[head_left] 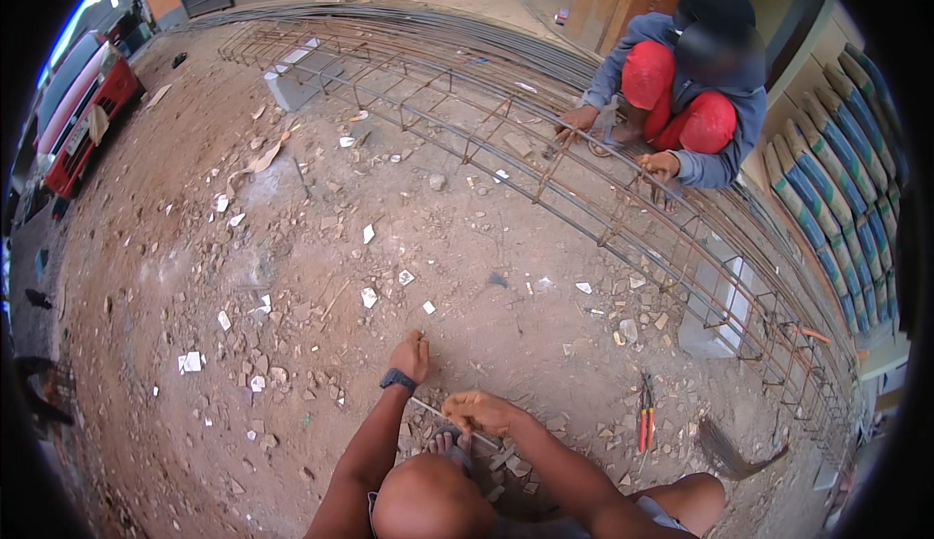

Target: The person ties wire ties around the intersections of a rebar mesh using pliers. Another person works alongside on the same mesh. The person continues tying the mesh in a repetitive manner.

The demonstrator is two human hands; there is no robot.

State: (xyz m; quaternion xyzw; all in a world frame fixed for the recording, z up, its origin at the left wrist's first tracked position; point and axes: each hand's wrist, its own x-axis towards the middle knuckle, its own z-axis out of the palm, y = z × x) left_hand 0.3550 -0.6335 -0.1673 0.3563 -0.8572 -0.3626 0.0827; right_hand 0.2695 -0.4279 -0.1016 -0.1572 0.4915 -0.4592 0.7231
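My left hand [412, 358], with a dark watch on its wrist, is closed in a fist just above the dirt; anything inside it is hidden. Closer to me, my right hand [479, 413] has its fingers curled together. A thin pale rod [427, 408] runs from beside my left wrist to below the right fingers, near my foot; whether they grip it is unclear. Pliers with red handles [646, 413] lie to the right on the ground. Beside my right knee is a bundle of dark thin wire [725, 449].
A long rebar cage [467, 140] curves from far left to near right, propped on concrete blocks [715, 315]. Across it a person [696, 82] squats, both hands at its bars. Stacked bags [837, 189] stand at right, a red vehicle [92, 116] far left. Broken tile pieces [369, 298] litter the dirt.
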